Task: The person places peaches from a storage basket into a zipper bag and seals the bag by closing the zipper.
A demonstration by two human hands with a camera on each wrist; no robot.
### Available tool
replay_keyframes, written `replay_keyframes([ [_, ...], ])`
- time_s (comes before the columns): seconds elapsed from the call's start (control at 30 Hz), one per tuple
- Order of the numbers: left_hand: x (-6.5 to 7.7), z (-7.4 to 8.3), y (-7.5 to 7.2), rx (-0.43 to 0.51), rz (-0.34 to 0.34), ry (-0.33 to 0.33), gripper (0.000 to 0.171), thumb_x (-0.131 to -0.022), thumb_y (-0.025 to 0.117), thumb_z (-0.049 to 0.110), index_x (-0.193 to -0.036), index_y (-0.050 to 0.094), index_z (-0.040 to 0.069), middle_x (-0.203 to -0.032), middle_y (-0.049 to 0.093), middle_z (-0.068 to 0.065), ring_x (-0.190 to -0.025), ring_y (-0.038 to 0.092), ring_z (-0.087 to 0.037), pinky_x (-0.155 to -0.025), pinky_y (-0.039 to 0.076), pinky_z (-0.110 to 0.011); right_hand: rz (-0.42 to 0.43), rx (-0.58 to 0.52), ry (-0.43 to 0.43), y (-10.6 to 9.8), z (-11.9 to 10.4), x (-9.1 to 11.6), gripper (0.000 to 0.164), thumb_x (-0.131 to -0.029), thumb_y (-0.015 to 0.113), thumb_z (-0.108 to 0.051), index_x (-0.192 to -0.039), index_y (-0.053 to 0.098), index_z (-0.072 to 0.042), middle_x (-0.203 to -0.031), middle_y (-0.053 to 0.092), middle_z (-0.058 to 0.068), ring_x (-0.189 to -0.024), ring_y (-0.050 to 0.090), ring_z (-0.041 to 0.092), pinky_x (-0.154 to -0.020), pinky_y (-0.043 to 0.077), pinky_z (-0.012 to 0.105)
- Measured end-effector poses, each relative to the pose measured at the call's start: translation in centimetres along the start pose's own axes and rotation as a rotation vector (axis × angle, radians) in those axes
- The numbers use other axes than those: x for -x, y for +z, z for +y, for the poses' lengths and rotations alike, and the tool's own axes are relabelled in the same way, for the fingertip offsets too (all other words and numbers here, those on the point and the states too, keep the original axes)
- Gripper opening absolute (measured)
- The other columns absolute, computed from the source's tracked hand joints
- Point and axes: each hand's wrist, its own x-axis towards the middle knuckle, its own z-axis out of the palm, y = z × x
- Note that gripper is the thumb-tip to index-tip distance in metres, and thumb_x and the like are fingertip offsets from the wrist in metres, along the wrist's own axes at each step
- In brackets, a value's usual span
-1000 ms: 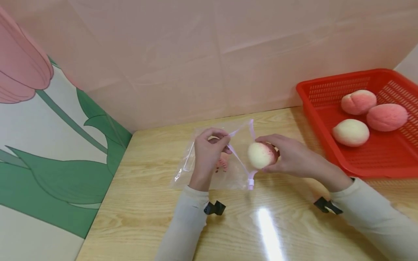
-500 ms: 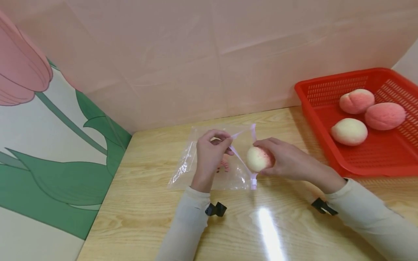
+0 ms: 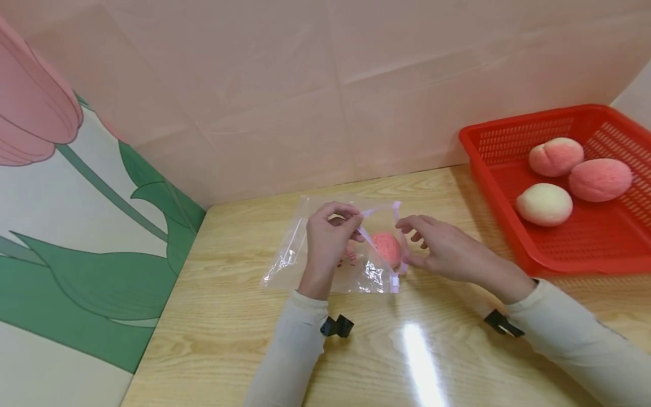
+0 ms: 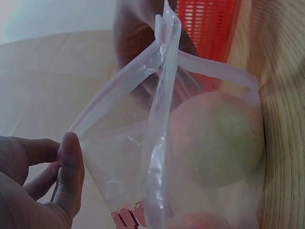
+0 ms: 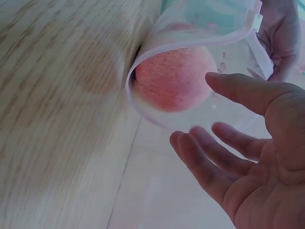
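Note:
A clear zip bag (image 3: 300, 265) with a pale purple slider strip lies on the table, its mouth spread toward the right. My left hand (image 3: 328, 240) pinches the upper lip of that mouth between thumb and fingers, as the left wrist view shows. Just inside the opening rests a pink and cream peach (image 5: 174, 78). Deeper in the bag a second rounded pink shape (image 4: 205, 220) is partly visible. My right hand (image 3: 450, 246) is at the mouth with fingers spread and loosely bent, holding nothing; its thumb and fingertips are close to the bag's rim.
A red plastic basket (image 3: 508, 237) stands at the right with a cream peach (image 3: 544, 204), a pink-and-cream peach (image 3: 556, 157) and a pink peach (image 3: 600, 180) inside. A pink cloth wall (image 3: 264, 102) rises behind the wooden table (image 3: 213, 328). A tulip-patterned panel (image 3: 91, 282) is at the left.
The peach in my right hand has gone leftward into the bag's mouth and been let go, turning its pink side outward. The right fingers have spread. My left hand keeps its pinch on the bag.

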Motion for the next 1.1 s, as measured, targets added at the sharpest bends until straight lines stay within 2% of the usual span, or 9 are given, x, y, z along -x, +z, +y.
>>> replay_keyframes([
  [0.17,0.0,0.0,-0.1,0.001,-0.002,-0.002,0.009,-0.085,0.072,-0.007,-0.094,0.069,-0.006,-0.079,0.061,-0.004,-0.052,0.062,-0.011,-0.050,0.059,-0.023,-0.050,0.016,-0.018,0.2,0.0,0.0,0.022,-0.087,0.075,-0.021,-0.106,0.068,-0.014,-0.101,0.073,0.002,-0.094,0.068,0.024,-0.081,0.060,0.045],
  [0.27,0.1,0.0,-0.1,0.000,-0.004,-0.002,0.010,-0.085,0.072,-0.007,-0.094,0.069,-0.006,-0.079,0.061,-0.004,-0.052,0.062,-0.011,-0.051,0.060,-0.024,-0.086,0.003,-0.035,0.4,0.0,0.0,0.016,-0.088,0.075,-0.020,-0.102,0.068,-0.016,-0.096,0.074,0.000,-0.093,0.070,0.023,-0.083,0.060,0.046],
  [0.43,0.0,0.0,0.0,0.007,-0.007,0.005,0.009,-0.085,0.072,-0.007,-0.093,0.069,-0.005,-0.078,0.061,-0.003,-0.052,0.062,-0.011,-0.051,0.061,-0.030,-0.109,-0.034,-0.081,0.8,0.1,0.0,0.019,-0.092,0.071,-0.021,-0.110,0.067,-0.014,-0.102,0.075,0.001,-0.097,0.071,0.022,-0.084,0.061,0.045],
  [0.53,0.0,-0.1,0.0,0.013,-0.009,0.009,0.008,-0.085,0.072,-0.007,-0.093,0.069,-0.005,-0.077,0.061,-0.003,-0.051,0.062,-0.011,-0.051,0.061,-0.029,-0.133,-0.052,-0.127,1.1,0.0,0.1,0.025,-0.096,0.066,-0.018,-0.120,0.065,-0.013,-0.111,0.074,0.004,-0.102,0.071,0.023,-0.086,0.061,0.046],
  [0.7,0.0,0.1,-0.1,-0.010,-0.003,0.007,0.008,-0.085,0.073,-0.005,-0.093,0.070,-0.004,-0.077,0.062,-0.003,-0.050,0.061,-0.011,-0.053,0.063,-0.038,-0.169,-0.046,-0.166,1.4,-0.1,0.2,0.037,-0.099,0.060,-0.014,-0.136,0.057,-0.015,-0.128,0.068,0.007,-0.111,0.069,0.027,-0.093,0.058,0.051],
  [0.77,0.0,0.1,-0.1,-0.012,0.000,0.009,0.009,-0.085,0.072,-0.005,-0.093,0.070,-0.004,-0.077,0.062,-0.003,-0.050,0.061,-0.011,-0.052,0.062,-0.037,-0.176,-0.039,-0.155,1.3,0.0,0.3,0.041,-0.099,0.061,-0.016,-0.139,0.055,-0.017,-0.132,0.066,0.006,-0.113,0.068,0.028,-0.094,0.058,0.053],
  [0.93,-0.1,0.0,-0.2,0.008,-0.003,0.011,0.009,-0.085,0.071,-0.008,-0.094,0.069,-0.007,-0.077,0.061,-0.003,-0.050,0.061,-0.010,-0.048,0.058,-0.022,-0.148,-0.026,-0.120,0.3,0.0,0.4,0.044,-0.097,0.065,-0.023,-0.140,0.055,-0.017,-0.134,0.064,0.005,-0.115,0.066,0.028,-0.094,0.057,0.053],
  [1.1,-0.2,-0.1,-0.1,0.008,-0.007,0.005,0.009,-0.085,0.071,-0.007,-0.093,0.068,-0.006,-0.076,0.061,-0.003,-0.050,0.061,-0.010,-0.049,0.058,-0.022,-0.091,0.003,-0.124,-2.1,0.2,0.8,0.046,-0.096,0.067,-0.023,-0.139,0.056,-0.014,-0.135,0.064,0.007,-0.114,0.066,0.030,-0.090,0.059,0.051],
])
